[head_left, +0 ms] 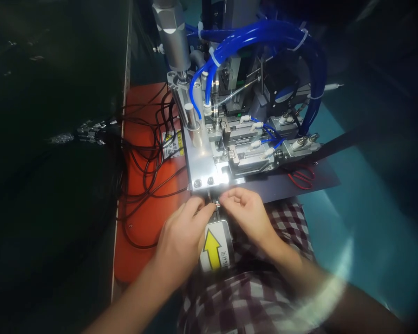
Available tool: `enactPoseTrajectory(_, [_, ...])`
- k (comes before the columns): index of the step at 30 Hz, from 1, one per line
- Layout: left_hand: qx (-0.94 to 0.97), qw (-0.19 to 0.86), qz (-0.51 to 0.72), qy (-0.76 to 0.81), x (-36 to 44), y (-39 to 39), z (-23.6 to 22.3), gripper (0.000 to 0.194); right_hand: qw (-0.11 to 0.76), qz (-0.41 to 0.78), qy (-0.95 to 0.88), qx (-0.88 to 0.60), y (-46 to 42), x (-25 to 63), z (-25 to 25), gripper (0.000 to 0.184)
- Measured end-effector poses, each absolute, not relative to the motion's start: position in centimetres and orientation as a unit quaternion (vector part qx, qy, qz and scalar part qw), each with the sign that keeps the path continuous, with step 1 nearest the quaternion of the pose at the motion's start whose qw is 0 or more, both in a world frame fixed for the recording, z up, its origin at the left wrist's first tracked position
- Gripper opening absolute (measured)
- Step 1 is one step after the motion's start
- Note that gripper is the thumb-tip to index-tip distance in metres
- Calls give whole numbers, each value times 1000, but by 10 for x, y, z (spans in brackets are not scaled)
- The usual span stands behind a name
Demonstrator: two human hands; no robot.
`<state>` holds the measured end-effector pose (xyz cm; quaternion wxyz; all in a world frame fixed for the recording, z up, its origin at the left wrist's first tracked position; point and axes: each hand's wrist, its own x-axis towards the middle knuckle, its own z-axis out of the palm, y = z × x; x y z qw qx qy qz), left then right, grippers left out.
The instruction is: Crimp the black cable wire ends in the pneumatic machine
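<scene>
My left hand (184, 225) is closed in a pinch at the front edge of a metal machine (202, 162). Facing it from the right, my right hand (247, 208) is pinched too, its fingertips beside the left thumb. Between the fingertips shows a tiny pale part (217, 204), too small to name; the left thumb and finger seem to be on it. What the right fingers hold, if anything, is hidden. Just below the hands lies a plate with a yellow arrow (212, 246), partly behind my left hand.
Black cables (149, 157) with bundled ends run over the orange board (142, 218) at left. Thick blue air hoses (264, 35) arch above the machine. Red-handled scissors or a red wire loop (301, 178) lies at right. Checkered cloth (237, 301) covers my lap.
</scene>
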<state>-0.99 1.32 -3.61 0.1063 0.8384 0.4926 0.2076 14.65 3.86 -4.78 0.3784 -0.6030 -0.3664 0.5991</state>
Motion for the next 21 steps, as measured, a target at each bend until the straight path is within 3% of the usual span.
enactPoseTrajectory(5, [839, 108, 206, 492, -9, 12, -35, 29, 389, 600, -368, -595, 34, 144, -48, 18])
enactPoseTrajectory(12, [838, 109, 207, 493, -9, 12, -35, 28, 427, 502, -479, -580, 23, 146, -62, 15])
enactPoseTrajectory(21, [845, 105, 207, 482, -12, 12, -35, 26, 312, 730, -277, -541, 40, 157, -51, 25])
